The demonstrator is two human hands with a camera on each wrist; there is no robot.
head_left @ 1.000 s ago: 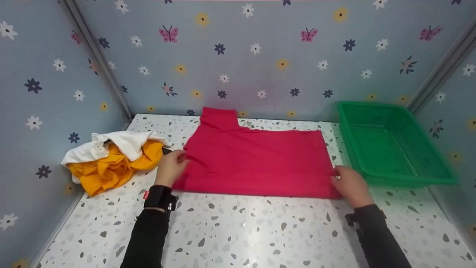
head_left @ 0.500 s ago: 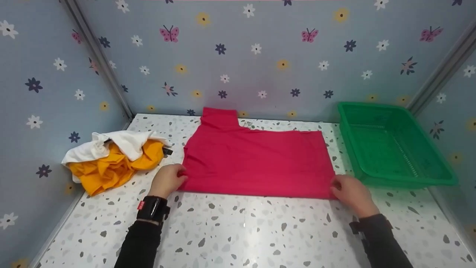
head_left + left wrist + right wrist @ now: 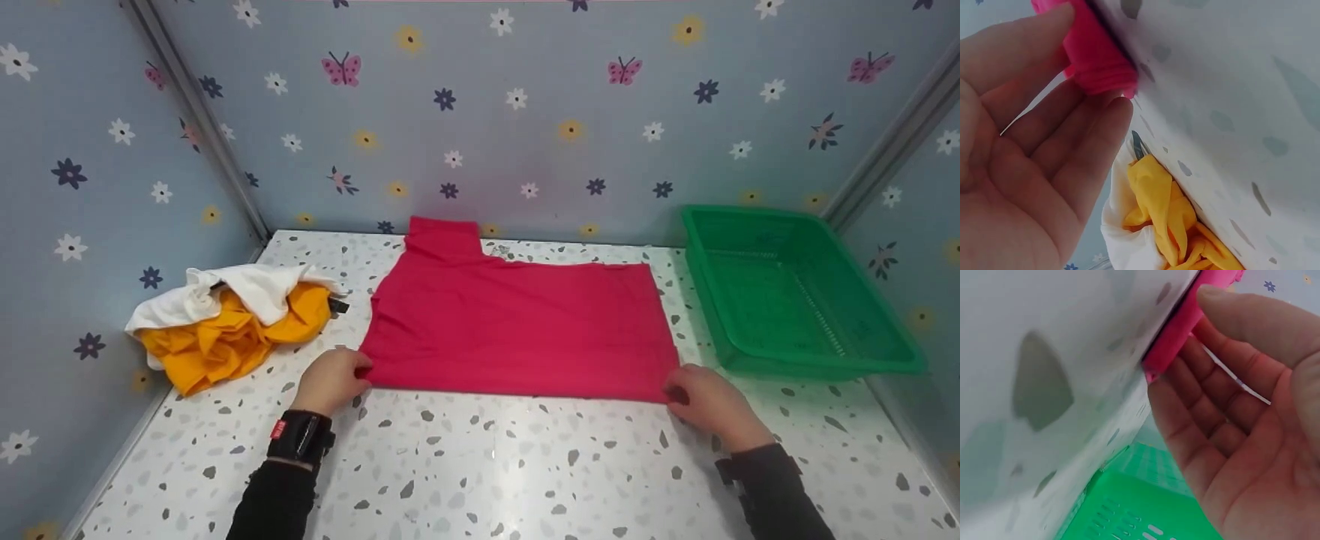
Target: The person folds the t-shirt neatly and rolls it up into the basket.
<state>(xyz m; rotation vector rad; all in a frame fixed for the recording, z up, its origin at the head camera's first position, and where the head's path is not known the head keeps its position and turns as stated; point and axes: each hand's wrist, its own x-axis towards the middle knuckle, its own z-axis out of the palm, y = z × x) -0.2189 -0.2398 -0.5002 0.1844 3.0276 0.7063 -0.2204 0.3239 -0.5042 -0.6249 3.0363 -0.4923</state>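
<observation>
A red T-shirt (image 3: 517,330) lies folded lengthwise on the speckled tabletop, a short sleeve jutting toward the back wall. At its near left corner is my left hand (image 3: 330,381), thumb and fingers curved around the cloth. My right hand (image 3: 712,405) takes the near right corner in the same way. In the left wrist view, the thumb overlaps the folded layers of the T-shirt (image 3: 1098,62) while the fingertips sit at their end. The right wrist view has the T-shirt's edge (image 3: 1176,334) between thumb and fingers.
White cloth (image 3: 255,289) and orange cloth (image 3: 217,345) are heaped at the left. A green plastic basket (image 3: 825,360) stands at the right, near my right hand. Flower-patterned walls (image 3: 517,142) enclose the back and sides of the tabletop (image 3: 480,472).
Both hands have slid toward me along the T-shirt's side edges to its near corners. The T-shirt itself looks almost unmoved.
</observation>
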